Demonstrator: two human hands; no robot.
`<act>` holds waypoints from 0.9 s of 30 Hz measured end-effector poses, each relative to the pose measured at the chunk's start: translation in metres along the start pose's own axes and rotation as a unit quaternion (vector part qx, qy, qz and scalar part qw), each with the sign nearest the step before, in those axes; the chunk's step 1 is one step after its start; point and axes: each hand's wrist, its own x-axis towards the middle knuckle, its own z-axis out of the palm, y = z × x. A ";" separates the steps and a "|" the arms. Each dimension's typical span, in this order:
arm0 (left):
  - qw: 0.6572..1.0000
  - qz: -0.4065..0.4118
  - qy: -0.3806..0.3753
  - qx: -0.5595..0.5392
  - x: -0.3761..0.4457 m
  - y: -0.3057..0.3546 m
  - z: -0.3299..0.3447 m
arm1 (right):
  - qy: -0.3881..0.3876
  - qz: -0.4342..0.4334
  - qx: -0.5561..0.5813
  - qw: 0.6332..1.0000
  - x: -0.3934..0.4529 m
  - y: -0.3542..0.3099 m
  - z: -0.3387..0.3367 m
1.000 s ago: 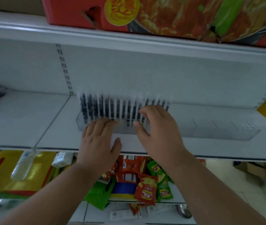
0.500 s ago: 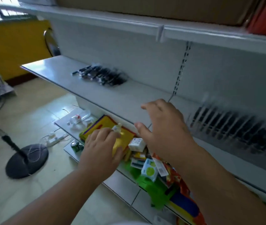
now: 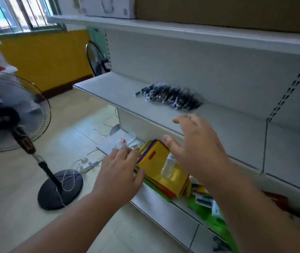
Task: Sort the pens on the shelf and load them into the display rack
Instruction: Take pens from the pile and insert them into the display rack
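My right hand [image 3: 198, 143], spread wide and empty, hung nearest the pile of pens [image 3: 171, 96], which lay beyond it on the shelf [image 3: 109, 84].

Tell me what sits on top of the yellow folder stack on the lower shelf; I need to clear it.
A small clear bottle lies on the yellow folder stack. The left hand covers the stack's left edge, so anything there is hidden.

Pens [image 3: 171, 96] heaped on shelf [image 3: 109, 88], near back wall. Folders [image 3: 161, 170] on lower shelf, bottle [image 3: 168, 166] atop them. Fan [image 3: 8, 114] on floor, left.
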 end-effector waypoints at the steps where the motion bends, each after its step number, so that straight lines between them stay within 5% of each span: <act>1: 1.000 0.003 -0.001 0.001 0.006 -0.007 0.000 | 0.000 0.006 0.001 1.000 0.006 -0.005 0.004; 16: 1.000 0.001 0.017 -0.017 0.137 -0.066 0.026 | -0.021 0.016 0.002 1.000 0.168 -0.003 0.065; 27: 0.998 0.013 -0.027 -0.062 0.240 -0.123 0.045 | 0.046 0.051 -0.024 0.997 0.258 -0.012 0.108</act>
